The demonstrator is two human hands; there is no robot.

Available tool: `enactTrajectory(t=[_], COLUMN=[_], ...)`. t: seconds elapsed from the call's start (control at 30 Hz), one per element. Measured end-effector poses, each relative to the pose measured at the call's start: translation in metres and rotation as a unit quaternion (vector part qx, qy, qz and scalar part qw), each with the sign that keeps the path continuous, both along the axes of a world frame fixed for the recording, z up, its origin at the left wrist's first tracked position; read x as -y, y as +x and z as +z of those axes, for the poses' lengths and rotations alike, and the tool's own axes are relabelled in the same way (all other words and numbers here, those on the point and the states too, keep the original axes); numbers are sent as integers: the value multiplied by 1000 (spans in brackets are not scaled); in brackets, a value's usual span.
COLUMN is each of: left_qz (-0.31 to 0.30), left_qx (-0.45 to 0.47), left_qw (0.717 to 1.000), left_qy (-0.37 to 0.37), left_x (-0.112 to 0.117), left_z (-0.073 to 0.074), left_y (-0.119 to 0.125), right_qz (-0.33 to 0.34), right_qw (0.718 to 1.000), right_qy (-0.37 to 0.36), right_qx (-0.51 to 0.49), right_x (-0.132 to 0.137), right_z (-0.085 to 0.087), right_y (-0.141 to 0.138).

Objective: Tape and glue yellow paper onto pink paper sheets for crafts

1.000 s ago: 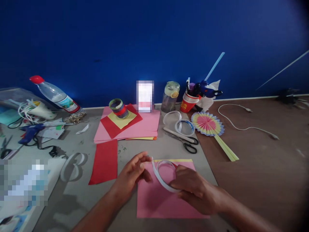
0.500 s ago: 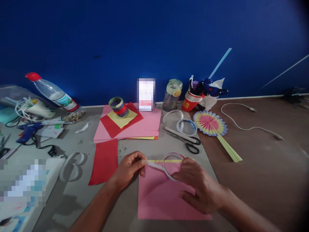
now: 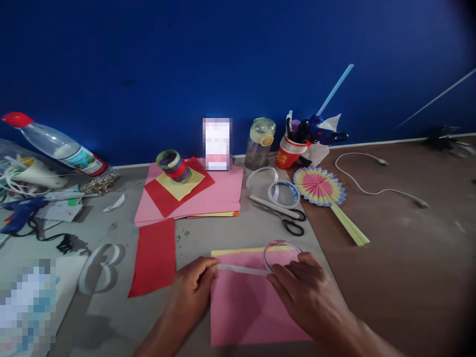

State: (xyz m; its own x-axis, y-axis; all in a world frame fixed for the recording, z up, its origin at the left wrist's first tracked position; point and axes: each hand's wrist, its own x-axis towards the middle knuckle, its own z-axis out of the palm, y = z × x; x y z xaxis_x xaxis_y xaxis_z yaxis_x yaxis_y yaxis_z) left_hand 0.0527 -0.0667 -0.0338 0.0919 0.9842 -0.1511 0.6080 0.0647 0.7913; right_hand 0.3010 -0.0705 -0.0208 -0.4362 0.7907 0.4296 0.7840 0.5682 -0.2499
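Note:
My left hand (image 3: 196, 284) pinches the loose end of a white tape strip (image 3: 241, 269) at the left edge of a pink paper sheet (image 3: 247, 307). The strip runs taut to a roll of tape (image 3: 266, 250), which my right hand (image 3: 303, 282) grips by its near right side. Both hands hover low over the sheet's upper part; whether the strip touches the paper I cannot tell. A yellow paper edge (image 3: 223, 253) shows along the sheet's far side.
Beyond lie black-handled scissors (image 3: 293, 227), another tape roll (image 3: 273, 199) and a pleated paper fan (image 3: 320, 186). A jar (image 3: 178, 171) sits on stacked pink paper (image 3: 226, 196). Red paper (image 3: 154, 258) and curled white strips (image 3: 100, 272) lie left, near a glue gun (image 3: 22, 215).
Both hands have come nearer the body, and the right has drawn the roll right, so the strip between them is longer and straighter. The view has shifted slightly to the right.

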Motion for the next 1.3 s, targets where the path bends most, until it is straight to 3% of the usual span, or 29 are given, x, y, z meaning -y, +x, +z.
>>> enactTrajectory(t=[0.4,0.7,0.9,1.13,1.3], left_qz=[47,49,49,27,5], left_qx=[-50,-74,-104,-108,-98], left_qw=[997,990,980,969,967], left_qy=[46,110,161,222,235], left_x=[0,0,-3,-3,-4], left_z=[-15,-25,-29,-27,-28], left_y=[1,2,3,5,4], right_qz=[-41,-37,-40,57,64], right_qw=[998,997,997,993,993], right_qy=[-29,7,18,62,62], right_qx=[22,-69,-68,-86,-72], right_x=[0,2,0,4,2], right_z=[-17,-13,-11,-11,-17], right_y=[-14,-16,-14,-7,-5])
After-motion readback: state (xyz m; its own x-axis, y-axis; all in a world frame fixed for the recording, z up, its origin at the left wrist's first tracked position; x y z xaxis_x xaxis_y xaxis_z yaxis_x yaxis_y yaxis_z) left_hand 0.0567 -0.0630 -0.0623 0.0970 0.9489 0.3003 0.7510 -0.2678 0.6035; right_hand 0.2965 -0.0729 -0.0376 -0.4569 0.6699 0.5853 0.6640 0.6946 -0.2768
